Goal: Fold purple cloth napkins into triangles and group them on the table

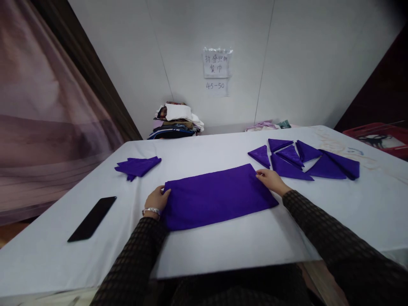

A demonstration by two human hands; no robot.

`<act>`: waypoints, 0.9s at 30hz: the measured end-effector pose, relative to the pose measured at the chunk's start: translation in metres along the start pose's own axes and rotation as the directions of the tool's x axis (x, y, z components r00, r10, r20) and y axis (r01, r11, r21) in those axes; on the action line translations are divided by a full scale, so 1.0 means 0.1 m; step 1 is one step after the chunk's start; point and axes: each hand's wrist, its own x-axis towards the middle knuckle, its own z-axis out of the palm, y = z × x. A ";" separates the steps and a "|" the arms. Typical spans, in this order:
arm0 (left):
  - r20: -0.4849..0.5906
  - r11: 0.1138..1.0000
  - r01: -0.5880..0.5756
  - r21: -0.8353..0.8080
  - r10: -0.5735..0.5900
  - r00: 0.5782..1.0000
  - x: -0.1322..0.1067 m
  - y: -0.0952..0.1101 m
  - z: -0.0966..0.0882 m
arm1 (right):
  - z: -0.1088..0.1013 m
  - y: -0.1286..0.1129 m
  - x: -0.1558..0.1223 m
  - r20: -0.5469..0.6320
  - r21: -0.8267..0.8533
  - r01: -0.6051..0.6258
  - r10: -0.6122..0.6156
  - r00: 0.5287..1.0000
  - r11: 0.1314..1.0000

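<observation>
A purple cloth napkin (216, 197), doubled into a long rectangle, lies before me on the white-covered table (242, 242). My left hand (157, 199) pinches its left edge near the far corner, thumb on top. At the far right corner, my right hand (271, 180) grips the edge between thumb and fingers. Just beyond my right hand lie several purple napkins folded into triangles, among them a large one (328, 165). Over to the left rests another folded purple napkin (138, 166) with several pointed tips.
A flat black rectangular object (92, 219) lies at the left of the table. Behind the far edge stand a pile of folded clothes (177, 121) and some pinkish cloth (263, 126). Handwritten paper (217, 68) hangs on the wall. A red crate (382, 138) is at the right.
</observation>
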 end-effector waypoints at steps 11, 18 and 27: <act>0.020 0.994 -0.016 0.106 0.014 1.000 -0.14 0.08 0.05 | 0.27 -0.06 0.70 0.048 -0.229 0.021 -0.011 0.999 0.973; -0.024 0.997 0.014 0.073 -0.012 1.000 -0.18 0.06 0.07 | 0.36 0.17 0.67 0.002 -0.303 0.189 -0.198 0.980 0.934; -0.034 0.998 0.064 0.002 -0.064 0.997 -0.19 0.04 0.09 | -0.09 -0.04 0.43 -0.258 -0.191 0.298 -0.341 0.904 0.935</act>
